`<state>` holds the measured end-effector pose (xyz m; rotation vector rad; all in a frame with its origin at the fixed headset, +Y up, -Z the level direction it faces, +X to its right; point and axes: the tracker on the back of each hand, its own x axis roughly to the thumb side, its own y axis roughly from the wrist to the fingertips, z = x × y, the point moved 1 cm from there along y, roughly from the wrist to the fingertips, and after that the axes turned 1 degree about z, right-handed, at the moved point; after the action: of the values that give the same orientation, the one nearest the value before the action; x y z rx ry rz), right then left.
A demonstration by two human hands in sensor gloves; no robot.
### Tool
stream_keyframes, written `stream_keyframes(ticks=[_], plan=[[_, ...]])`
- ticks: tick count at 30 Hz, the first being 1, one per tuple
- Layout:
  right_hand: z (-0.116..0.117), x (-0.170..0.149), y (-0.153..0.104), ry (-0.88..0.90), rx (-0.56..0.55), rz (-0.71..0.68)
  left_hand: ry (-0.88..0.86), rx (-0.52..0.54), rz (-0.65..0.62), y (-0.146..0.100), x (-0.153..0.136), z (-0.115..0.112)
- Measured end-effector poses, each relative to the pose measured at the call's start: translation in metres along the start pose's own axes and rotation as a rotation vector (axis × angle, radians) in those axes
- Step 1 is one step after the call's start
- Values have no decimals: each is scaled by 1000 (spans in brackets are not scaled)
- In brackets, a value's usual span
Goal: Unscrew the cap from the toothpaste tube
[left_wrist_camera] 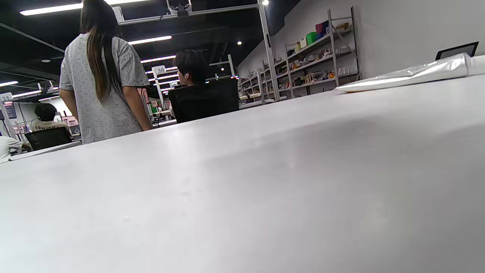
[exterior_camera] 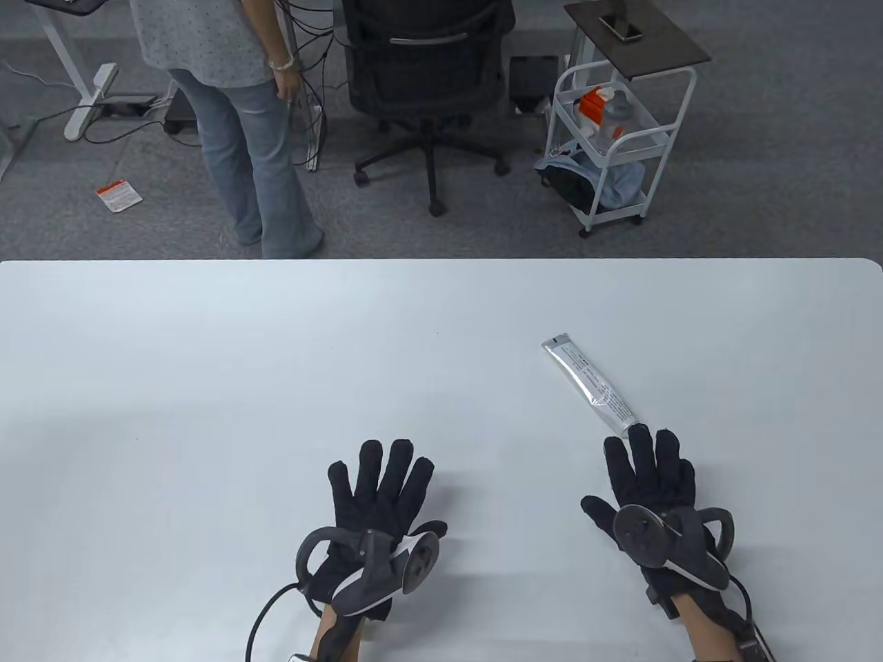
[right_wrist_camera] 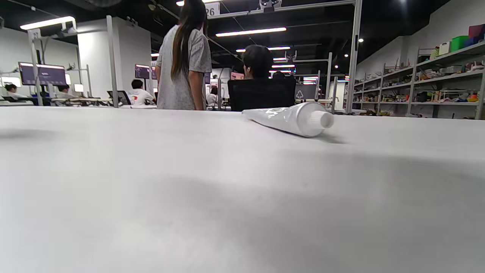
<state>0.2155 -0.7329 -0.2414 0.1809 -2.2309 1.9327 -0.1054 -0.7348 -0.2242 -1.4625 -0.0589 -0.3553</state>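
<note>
1. Desk (exterior_camera: 207, 358): white, with both gloved hands laid flat on its near part.
2. Left hand (exterior_camera: 376, 514): fingers spread, nothing grasped.
3. Right hand (exterior_camera: 655, 503): released, fingertips just beside the tube's near end.
4. Toothpaste tube (exterior_camera: 590, 386): laid diagonally at right.
5. Tube cap (right_wrist_camera: 325, 119): still fitted.

From above, the cap end of the toothpaste tube (exterior_camera: 590, 384) goes under the fingertips (exterior_camera: 640, 437) of the right hand (exterior_camera: 652, 500), so you cannot see the tube cap there or tell if the fingers touch it. The small print on the tube is too tiny to read. Both arms are cut off by the bottom edge. In the left wrist view, the tube (left_wrist_camera: 413, 74) runs off the right edge, so its cap end is lost. The tube cap (right_wrist_camera: 326, 120) shows in the right wrist view, a bit blurry. Neither wrist view shows any fingers.
</note>
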Motion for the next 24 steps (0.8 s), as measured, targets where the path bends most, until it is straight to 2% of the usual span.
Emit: stream_keyframes(ticks=[7,24], plan=[[7,4,1,6,61,-25,4,-9,9,0,-2,-1],[16,18,0,-18,126,-88,-15,-56,41,2,-10,-7]])
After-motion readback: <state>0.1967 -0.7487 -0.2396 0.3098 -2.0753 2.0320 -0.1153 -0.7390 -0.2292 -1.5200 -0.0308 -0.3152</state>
